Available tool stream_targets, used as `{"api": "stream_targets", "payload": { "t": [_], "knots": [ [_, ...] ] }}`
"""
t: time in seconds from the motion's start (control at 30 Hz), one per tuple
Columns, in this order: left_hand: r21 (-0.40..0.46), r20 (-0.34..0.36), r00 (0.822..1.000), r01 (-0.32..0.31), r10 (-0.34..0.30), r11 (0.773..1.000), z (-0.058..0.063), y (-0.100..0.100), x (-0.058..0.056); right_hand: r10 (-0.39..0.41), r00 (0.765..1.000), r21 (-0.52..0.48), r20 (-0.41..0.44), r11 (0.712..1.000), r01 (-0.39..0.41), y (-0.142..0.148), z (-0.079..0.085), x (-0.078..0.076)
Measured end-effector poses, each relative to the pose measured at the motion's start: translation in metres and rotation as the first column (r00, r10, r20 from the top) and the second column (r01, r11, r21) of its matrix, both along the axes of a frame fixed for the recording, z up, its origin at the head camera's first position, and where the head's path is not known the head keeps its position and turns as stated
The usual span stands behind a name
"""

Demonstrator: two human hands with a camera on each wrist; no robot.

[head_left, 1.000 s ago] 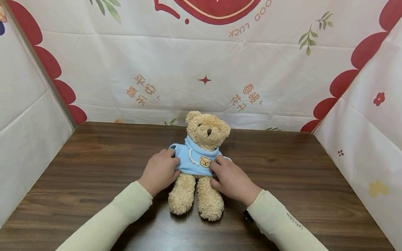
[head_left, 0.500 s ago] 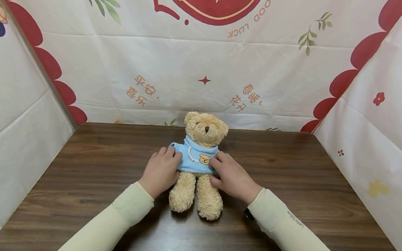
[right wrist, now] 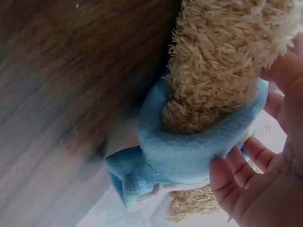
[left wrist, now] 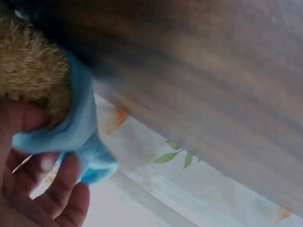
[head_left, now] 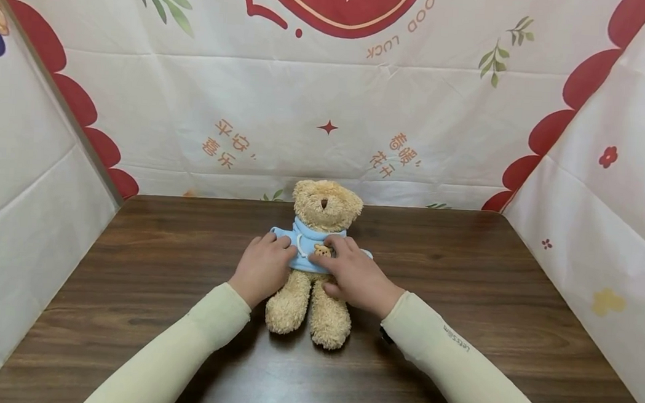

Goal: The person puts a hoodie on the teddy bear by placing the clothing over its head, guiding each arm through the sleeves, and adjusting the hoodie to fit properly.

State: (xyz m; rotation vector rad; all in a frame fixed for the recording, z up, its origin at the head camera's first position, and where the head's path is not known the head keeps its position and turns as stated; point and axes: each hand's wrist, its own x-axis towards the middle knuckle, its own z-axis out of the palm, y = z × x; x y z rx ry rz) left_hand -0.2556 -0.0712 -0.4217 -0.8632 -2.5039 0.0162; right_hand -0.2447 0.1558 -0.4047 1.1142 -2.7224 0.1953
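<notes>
A tan plush teddy bear [head_left: 326, 209] lies face up at the middle of the table in the head view, wearing a light blue hoodie [head_left: 303, 263] with a white drawstring. At the bear's side, my left hand [head_left: 264, 266] pinches the hoodie's lower edge, thumb beneath and fingers outside, as the left wrist view shows. My right hand [head_left: 359, 274] reaches across the hoodie's front, partly hiding a small bear-face badge [head_left: 322, 250]. Its fingers [right wrist: 226, 182] touch the blue cloth in the right wrist view, while the thumb rests by the furry leg [right wrist: 213, 56].
The brown wood-grain table [head_left: 145, 289] reaches to a white printed cloth backdrop [head_left: 284, 94] with red scallops. Similar cloth walls [head_left: 592, 230] stand along both sides. Both forearms wear pale sleeves [head_left: 457, 358].
My right hand has shifted left, from the hoodie's side onto its front. The bear has slid slightly left, and its head has turned a little. My left hand stays at the hoodie's side.
</notes>
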Motion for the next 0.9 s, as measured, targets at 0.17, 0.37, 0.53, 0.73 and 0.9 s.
{"api": "stream_targets", "payload": {
  "t": [0.17,0.37,0.53,0.73,0.9],
  "knots": [
    [0.007,0.009,1.000,-0.029,0.029,1.000,-0.002,0.006,-0.003,0.034,0.999,0.007,-0.030,0.999,-0.034,0.001,-0.002,0.002],
    [-0.021,0.082,0.992,-0.097,0.099,0.995,0.006,0.009,-0.003,0.059,0.997,-0.012,-0.054,0.998,-0.060,0.001,-0.004,0.000],
    [-0.098,0.104,0.992,-0.067,0.077,0.993,0.013,0.003,-0.003,0.067,0.997,0.010,-0.048,0.998,-0.067,-0.001,-0.002,-0.002],
    [-0.108,0.207,0.977,-0.031,0.053,0.994,0.010,0.000,-0.007,0.062,0.998,0.020,-0.034,0.998,-0.061,-0.001,-0.003,-0.002],
    [-0.085,0.210,0.975,-0.050,0.068,0.995,0.006,0.003,-0.011,0.069,0.996,0.008,-0.051,0.998,-0.068,-0.002,-0.005,-0.002]
  ]
}}
